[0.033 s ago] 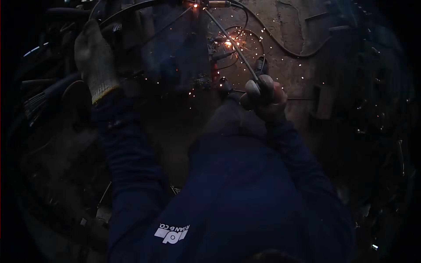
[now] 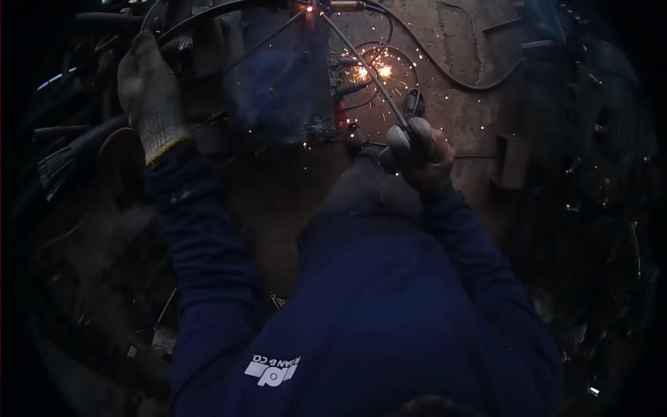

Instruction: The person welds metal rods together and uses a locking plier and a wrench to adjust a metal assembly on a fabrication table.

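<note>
My left hand [image 2: 147,94], in a pale knitted glove with a yellow cuff edge, is at the upper left. Its fingers are closed together by the end of a curved dark bar [image 2: 208,14]; what they grip is hidden. My right hand [image 2: 424,156] is closed at centre right, grey-covered fingers and some bare skin showing. A thin straight rod [image 2: 368,69] comes out of this fist and slants up left. Its far end meets dark metal beside a small glowing orange spot [image 2: 310,9] at the top edge. The rod's grip is mostly hidden.
Bright sparks [image 2: 375,71] scatter over the brown floor [image 2: 445,62]. A cable [image 2: 451,78] loops across it, near two dark shoes [image 2: 415,104]. Bluish smoke hangs over a dark block [image 2: 278,83] at upper centre. Bristle-like rods [image 2: 57,167] lie at the left, beside dim clutter.
The sparks above the floor have grown brighter and spread into a wider cluster. Bluish haze over the dark block shows more clearly. Both hands stay nearly where they were.
</note>
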Available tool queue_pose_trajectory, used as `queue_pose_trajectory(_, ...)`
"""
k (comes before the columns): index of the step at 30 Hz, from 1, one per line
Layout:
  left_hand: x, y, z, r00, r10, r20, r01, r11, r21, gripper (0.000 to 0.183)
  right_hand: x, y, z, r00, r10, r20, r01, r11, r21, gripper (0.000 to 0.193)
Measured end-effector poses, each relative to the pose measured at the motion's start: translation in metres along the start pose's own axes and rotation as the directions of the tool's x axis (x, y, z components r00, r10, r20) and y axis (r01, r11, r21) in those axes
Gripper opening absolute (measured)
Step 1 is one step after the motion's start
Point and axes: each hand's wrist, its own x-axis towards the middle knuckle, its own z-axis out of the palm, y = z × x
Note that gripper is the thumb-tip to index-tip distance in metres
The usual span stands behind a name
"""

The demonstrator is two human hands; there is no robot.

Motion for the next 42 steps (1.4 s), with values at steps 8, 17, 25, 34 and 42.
queue_pose_trajectory(8,-0.007,0.007,0.001,0.999,-0.028,-0.022,0.026,0.995,-0.097,0.044,0.022,-0.026,0.002,0.991,-0.127,-0.049,0.121,0.988,-0.098,0.043)
queue_pose_trajectory(17,-0.005,0.001,0.0,0.999,-0.031,0.013,0.031,0.999,-0.04,0.041,0.024,-0.032,-0.011,0.996,-0.041,-0.086,0.035,0.997,-0.062,0.038)
queue_pose_trajectory(25,0.007,-0.016,0.006,1.0,0.026,0.004,-0.026,0.999,-0.03,0.042,0.021,-0.007,-0.062,0.981,0.134,-0.144,-0.129,0.991,0.045,0.04)
queue_pose_trajectory(34,-0.011,0.004,0.005,0.992,-0.041,-0.115,0.042,0.999,0.007,0.047,0.055,0.015,-0.087,0.986,0.167,-0.016,-0.168,0.985,-0.048,0.036)
queue_pose_trajectory(42,0.002,-0.007,0.006,0.991,0.042,-0.124,-0.044,0.999,-0.013,0.04,0.062,0.028,-0.092,0.982,0.184,0.035,-0.187,0.978,0.097,0.036)
